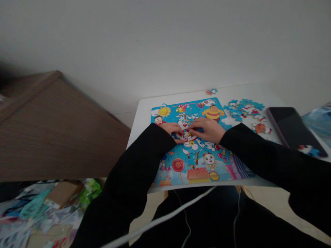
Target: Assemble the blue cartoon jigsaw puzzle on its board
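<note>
A room at home, white table [248, 91], plain white wall [165, 44], wooden cabinet [59, 134], heaped packaging [43, 213] on the floor [274, 203]

"Where is the camera?"

"It sits on the person's head (like a little eye on a hat), up above the table [248, 93]."

"Which way does it look?"

"Forward and down, right at the left hand [169, 130] and the right hand [208, 130]."

"Is it close or far?"

"Pretty close. The jigsaw puzzle [199, 146] is in the middle of the view and looks big. The white wall [165, 41] is far off at 12 o'clock, and a brown wooden panel [59, 127] leans in at 9 o'clock."

"And at 6 o'clock?"

"The person's lap, right under the camera."
</note>
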A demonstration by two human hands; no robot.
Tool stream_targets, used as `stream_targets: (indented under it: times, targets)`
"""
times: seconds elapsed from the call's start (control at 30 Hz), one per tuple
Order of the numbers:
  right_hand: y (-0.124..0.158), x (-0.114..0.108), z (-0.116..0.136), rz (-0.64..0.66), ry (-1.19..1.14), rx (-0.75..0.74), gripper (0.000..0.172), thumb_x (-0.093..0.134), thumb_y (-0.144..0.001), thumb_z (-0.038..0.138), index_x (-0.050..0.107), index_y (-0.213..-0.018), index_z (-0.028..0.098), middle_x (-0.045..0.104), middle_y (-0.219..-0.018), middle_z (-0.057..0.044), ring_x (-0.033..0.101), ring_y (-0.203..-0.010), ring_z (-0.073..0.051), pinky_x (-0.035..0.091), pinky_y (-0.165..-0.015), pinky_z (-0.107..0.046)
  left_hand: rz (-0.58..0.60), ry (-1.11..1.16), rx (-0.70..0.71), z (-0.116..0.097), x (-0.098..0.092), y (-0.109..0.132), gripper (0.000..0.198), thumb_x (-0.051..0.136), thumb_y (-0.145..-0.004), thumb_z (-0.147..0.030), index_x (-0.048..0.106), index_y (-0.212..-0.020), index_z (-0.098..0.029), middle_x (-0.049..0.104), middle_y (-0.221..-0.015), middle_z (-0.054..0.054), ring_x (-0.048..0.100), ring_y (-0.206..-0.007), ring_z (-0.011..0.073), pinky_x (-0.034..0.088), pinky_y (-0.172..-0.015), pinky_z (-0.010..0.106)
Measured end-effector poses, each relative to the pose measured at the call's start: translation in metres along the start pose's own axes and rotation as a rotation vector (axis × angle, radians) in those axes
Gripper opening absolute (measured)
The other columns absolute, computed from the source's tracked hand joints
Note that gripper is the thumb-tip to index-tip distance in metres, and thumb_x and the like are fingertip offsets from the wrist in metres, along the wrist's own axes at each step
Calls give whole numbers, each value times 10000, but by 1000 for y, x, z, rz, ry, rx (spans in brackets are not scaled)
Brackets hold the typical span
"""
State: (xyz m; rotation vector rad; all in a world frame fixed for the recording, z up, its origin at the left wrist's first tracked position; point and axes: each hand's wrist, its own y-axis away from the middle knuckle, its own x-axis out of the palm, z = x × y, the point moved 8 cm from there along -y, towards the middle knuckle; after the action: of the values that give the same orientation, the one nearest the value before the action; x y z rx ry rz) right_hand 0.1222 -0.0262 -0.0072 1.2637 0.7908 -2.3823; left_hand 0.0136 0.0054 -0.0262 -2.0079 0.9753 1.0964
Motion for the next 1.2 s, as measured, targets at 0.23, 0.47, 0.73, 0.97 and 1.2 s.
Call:
stream_targets:
  times: [0.23,0.47,0.73,0.97,1.2]
  targets:
    - [2,-2,3,25,51,10,261,548,-813,365,689,-940,186,669,-905,-72,597,-867,-197,448,-727,-300,-14,-14,-43,-2,-4,1,304,734,-640,-399,699,-840,-172,665,-846,60,604,-637,119,486,-595,208]
    - [2,-2,0,47,25,36,259,561,-812,376,683,-943,189,670,-912,-67,595,-866,-187,448,-736,-300,-49,-90,-75,-3,-7,2,349,745,-628,-430,688,-872,-186,678,-825,41,608,-652,128,489,-676,219]
    - [1,-1,0,52,20,20,245,552,-826,356,682,-933,177,665,-905,-71,594,-867,-190,446,-746,-310,-40,-112,-59,-4,-6,3,365,725,-647,-452,684,-894,-188,667,-842,47,617,-698,141,488,-680,228]
    - [-1,-12,5,87,-1,-26,253,529,-837,367,685,-916,185,664,-872,-69,603,-819,-177,442,-720,-293,-53,-82,-61,-6,-8,4,323,738,-644,-420,683,-857,-183,658,-824,35,606,-682,126,482,-654,214]
    - [12,5,47,449,-26,-223,338,649,-740,440,668,-1015,245,657,-1026,-37,616,-875,-171,438,-680,-252,-32,-78,-56,-9,-9,3,288,738,-656,-391,668,-834,-176,645,-800,29,605,-703,135,471,-647,217]
